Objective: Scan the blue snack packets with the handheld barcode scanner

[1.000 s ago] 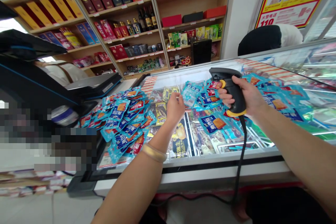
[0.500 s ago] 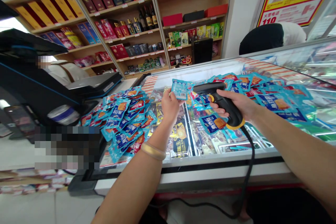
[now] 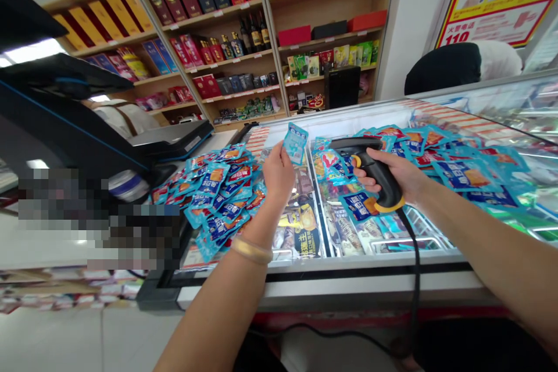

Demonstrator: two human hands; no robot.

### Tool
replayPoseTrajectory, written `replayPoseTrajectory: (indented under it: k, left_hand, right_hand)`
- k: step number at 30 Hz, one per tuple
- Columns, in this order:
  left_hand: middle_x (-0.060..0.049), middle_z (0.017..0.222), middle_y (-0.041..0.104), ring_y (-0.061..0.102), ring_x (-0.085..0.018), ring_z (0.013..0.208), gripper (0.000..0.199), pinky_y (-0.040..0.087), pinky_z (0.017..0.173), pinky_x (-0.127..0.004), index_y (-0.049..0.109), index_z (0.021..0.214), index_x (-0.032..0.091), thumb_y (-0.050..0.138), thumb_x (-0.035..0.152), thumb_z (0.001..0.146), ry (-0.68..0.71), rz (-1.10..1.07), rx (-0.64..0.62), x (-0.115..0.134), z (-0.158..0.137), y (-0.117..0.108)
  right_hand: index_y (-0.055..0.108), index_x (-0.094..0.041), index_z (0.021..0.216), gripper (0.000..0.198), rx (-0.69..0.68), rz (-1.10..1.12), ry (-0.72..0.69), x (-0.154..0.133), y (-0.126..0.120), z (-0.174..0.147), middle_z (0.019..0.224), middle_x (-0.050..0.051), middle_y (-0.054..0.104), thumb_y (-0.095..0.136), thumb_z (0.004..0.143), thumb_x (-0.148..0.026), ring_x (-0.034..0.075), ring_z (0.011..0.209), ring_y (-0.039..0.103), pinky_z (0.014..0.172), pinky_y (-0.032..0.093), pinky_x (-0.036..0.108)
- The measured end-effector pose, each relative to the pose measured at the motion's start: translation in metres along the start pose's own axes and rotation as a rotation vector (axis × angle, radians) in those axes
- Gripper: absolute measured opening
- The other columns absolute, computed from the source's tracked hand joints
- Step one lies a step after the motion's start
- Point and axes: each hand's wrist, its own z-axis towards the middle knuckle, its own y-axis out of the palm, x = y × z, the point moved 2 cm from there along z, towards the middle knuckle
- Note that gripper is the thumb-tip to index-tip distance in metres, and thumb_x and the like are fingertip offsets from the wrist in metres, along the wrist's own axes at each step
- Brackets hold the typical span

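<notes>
A small light-blue snack packet (image 3: 296, 143) is pinched in my left hand (image 3: 279, 173), its printed back turned toward me. My right hand (image 3: 394, 177) is wrapped round the handle of a black and yellow barcode scanner (image 3: 378, 171), whose head points left toward the packet, with a gap between them. Left of my left hand lies a heap of blue and red snack packets (image 3: 218, 186). Another spread of the same packets (image 3: 462, 165) covers the glass to the right, behind my right forearm. One loose packet (image 3: 360, 206) lies just below the scanner.
Everything rests on a glass-topped freezer (image 3: 305, 273) with packaged goods inside. A dark checkout machine (image 3: 65, 122) stands at the left. The scanner's cable (image 3: 416, 279) hangs over the front edge. Shelves (image 3: 235, 9) of boxes and bottles line the back; a chair back (image 3: 442, 67) is beyond the freezer.
My left hand has tilted the packet more upright and moved it slightly away from the scanner. My right hand keeps its hold on the scanner. The whole view has shifted slightly.
</notes>
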Motion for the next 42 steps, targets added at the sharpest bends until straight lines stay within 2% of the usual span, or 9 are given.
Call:
replayPoseTrajectory:
  k: [5, 9, 16, 21, 26, 29, 32, 37, 42]
  left_hand:
    - [-0.013, 0.113, 0.071, 0.064, -0.028, 0.115, 0.044, 0.043, 0.105, -0.043, 0.06, 0.131, 0.019, 0.035, 0.026, 0.096, 0.195, 0.516, 0.088, 0.007, 0.016, -0.087]
    - [-0.01, 0.15, 0.048, 0.031, -0.033, 0.146, 0.048, 0.02, 0.118, -0.059, 0.053, 0.14, 0.025, 0.033, 0.03, 0.097, 0.17, 0.815, 0.03, -0.015, 0.013, -0.132]
    - [-0.011, 0.162, 0.027, 0.023, -0.047, 0.146, 0.067, 0.023, 0.109, -0.073, 0.027, 0.155, 0.028, 0.032, 0.054, 0.094, -0.123, 1.021, -0.264, -0.052, 0.0, -0.131]
    - [-0.01, 0.162, 0.027, 0.021, -0.044, 0.147, 0.065, 0.022, 0.111, -0.071, 0.029, 0.154, 0.029, 0.032, 0.053, 0.095, -0.094, 1.029, -0.251, -0.049, 0.003, -0.128]
    - [-0.014, 0.16, 0.032, 0.028, -0.039, 0.146, 0.063, 0.026, 0.114, -0.061, 0.037, 0.151, 0.023, 0.036, 0.051, 0.095, -0.006, 1.046, -0.055, -0.036, 0.0, -0.127]
    - [-0.015, 0.157, 0.035, 0.029, -0.038, 0.145, 0.059, 0.024, 0.116, -0.058, 0.044, 0.147, 0.022, 0.043, 0.047, 0.093, 0.093, 0.977, 0.016, -0.019, -0.001, -0.111]
    - [-0.016, 0.154, 0.04, 0.032, -0.035, 0.143, 0.059, 0.023, 0.118, -0.053, 0.048, 0.142, 0.022, 0.055, 0.044, 0.088, 0.258, 0.735, -0.074, 0.002, -0.006, -0.072]
    - [-0.019, 0.137, 0.054, 0.053, -0.032, 0.126, 0.06, 0.04, 0.108, -0.048, 0.053, 0.134, 0.019, 0.065, 0.047, 0.082, 0.447, 0.344, -0.58, 0.037, -0.041, 0.019]
    - [-0.018, 0.124, 0.06, 0.059, -0.035, 0.114, 0.078, 0.047, 0.1, -0.052, 0.058, 0.129, 0.018, 0.078, 0.059, 0.065, 0.502, 0.389, -0.885, 0.046, -0.074, 0.066]
  right_hand:
    - [0.056, -0.017, 0.086, 0.022, -0.023, -0.006, -0.041, 0.005, 0.024, 0.012, 0.067, 0.003, 0.052, 0.044, 0.096, -0.032, 0.01, 0.047, 0.044, 0.037, 0.042, 0.018]
    - [0.056, -0.017, 0.086, 0.02, -0.12, 0.011, -0.016, 0.019, 0.059, 0.029, 0.066, 0.002, 0.051, 0.05, 0.093, -0.034, 0.01, 0.047, 0.044, 0.038, 0.043, 0.018]
    - [0.056, -0.015, 0.087, 0.024, -0.234, 0.03, 0.106, 0.054, 0.106, 0.059, 0.065, 0.002, 0.053, 0.044, 0.096, -0.034, 0.009, 0.047, 0.047, 0.039, 0.041, 0.016]
    - [0.055, -0.016, 0.087, 0.022, -0.252, 0.045, 0.126, 0.06, 0.106, 0.063, 0.064, 0.001, 0.052, 0.047, 0.096, -0.034, 0.009, 0.047, 0.046, 0.039, 0.042, 0.016]
    - [0.054, -0.016, 0.086, 0.021, -0.211, 0.065, 0.072, 0.045, 0.089, 0.053, 0.065, 0.002, 0.051, 0.049, 0.094, -0.035, 0.009, 0.048, 0.045, 0.038, 0.041, 0.017]
    - [0.055, -0.017, 0.087, 0.021, -0.171, 0.05, 0.019, 0.026, 0.07, 0.041, 0.067, 0.002, 0.05, 0.047, 0.094, -0.035, 0.009, 0.048, 0.042, 0.038, 0.04, 0.017]
    - [0.055, -0.018, 0.087, 0.019, -0.127, -0.012, -0.058, 0.006, 0.044, 0.024, 0.068, 0.002, 0.05, 0.051, 0.092, -0.036, 0.01, 0.048, 0.041, 0.037, 0.04, 0.018]
    - [0.056, -0.019, 0.085, 0.021, -0.023, -0.112, -0.135, -0.019, -0.002, -0.003, 0.07, 0.001, 0.048, 0.053, 0.091, -0.039, 0.01, 0.048, 0.04, 0.037, 0.04, 0.019]
    - [0.054, -0.019, 0.088, 0.019, 0.031, -0.035, -0.132, -0.021, -0.03, -0.014, 0.068, 0.001, 0.048, 0.048, 0.093, -0.036, 0.01, 0.047, 0.04, 0.037, 0.039, 0.018]
